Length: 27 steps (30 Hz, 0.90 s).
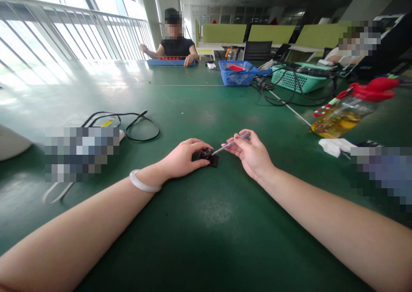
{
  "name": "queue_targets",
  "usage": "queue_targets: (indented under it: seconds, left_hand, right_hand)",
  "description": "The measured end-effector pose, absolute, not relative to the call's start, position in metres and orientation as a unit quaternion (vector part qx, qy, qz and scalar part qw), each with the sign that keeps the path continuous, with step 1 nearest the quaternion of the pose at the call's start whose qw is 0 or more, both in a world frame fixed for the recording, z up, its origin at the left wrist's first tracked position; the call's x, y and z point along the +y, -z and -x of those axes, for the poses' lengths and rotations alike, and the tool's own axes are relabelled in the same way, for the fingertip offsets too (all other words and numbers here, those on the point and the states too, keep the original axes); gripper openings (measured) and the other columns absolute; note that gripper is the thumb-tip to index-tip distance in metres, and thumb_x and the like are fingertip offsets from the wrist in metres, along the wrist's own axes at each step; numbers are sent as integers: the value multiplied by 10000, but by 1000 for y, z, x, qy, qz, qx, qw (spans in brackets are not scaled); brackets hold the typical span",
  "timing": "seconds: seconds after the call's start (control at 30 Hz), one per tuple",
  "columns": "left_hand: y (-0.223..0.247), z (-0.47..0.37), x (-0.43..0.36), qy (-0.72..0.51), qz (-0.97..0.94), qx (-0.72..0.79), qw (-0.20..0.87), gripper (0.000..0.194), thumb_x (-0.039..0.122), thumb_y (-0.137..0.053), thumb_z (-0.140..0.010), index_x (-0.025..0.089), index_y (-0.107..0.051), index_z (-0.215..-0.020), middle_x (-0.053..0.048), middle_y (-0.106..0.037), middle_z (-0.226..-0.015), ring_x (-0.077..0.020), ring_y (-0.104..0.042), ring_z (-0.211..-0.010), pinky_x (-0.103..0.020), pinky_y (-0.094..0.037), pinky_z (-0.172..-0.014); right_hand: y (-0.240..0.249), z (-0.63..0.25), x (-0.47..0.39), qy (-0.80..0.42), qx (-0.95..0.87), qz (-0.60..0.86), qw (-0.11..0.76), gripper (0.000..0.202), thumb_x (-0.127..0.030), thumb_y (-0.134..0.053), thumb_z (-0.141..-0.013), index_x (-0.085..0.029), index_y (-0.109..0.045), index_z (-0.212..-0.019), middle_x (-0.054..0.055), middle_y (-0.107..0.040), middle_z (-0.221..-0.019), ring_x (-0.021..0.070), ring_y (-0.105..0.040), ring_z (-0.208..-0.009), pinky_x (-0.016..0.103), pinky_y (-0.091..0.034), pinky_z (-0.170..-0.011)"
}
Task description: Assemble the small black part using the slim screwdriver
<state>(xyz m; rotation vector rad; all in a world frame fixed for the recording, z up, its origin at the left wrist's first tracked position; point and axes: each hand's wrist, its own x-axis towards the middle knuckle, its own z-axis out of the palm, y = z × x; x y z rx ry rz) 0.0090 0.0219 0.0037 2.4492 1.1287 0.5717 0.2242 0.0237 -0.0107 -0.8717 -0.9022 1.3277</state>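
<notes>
Black part [213,161]: small, dark; a rounded upper section over a flat, squarish base; sits low at the green tabletop, partly covered by gripping fingers, finer detail too small to read; screwdriver [229,144]: slim, translucent handle with a purplish tint, thin metal shaft; held aslant, handle end raised to the right, shaft sloping down left; tip at the black part, exact seating unclear
</notes>
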Motion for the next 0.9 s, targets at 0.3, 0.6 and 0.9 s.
queue_targets:
  seconds: [0.3, 0.6, 0.9]
  left_hand:
    - [-5, -9, 19, -216, -852, 430, 206, 522, 450, -643, -775, 220, -519, -1226, -86, -591, -1176, -244, -613, -1026, -386, -488, -931]
    - [-4, -9, 18, -215, -840, 441, 234, 758, 456, -628, -790, 238, -287, -1430, -123, -556, -1265, -243, -623, -1055, -409, -457, -977]
    - [-3, -9, 19, -230, -838, 430, 244, 819, 393, -645, -781, 213, -213, -1454, -120, -603, -1231, -241, -604, -1098, -417, -431, -1008]
  right_hand:
    - [12, -227, 27, -546, -365, 355, 665, 321, -281, -719, -722, -249, -422, -842, -51, -686, -710, 183, -714, -749, 425, -539, -837]
    - [11, -228, 29, -520, -356, 368, 684, 321, -250, -701, -727, -258, -408, -857, -58, -689, -711, 180, -717, -756, 421, -536, -852]
    - [13, -228, 30, -459, -368, 405, 700, 288, -253, -667, -763, -250, -414, -901, -63, -683, -727, 152, -710, -731, 382, -551, -809]
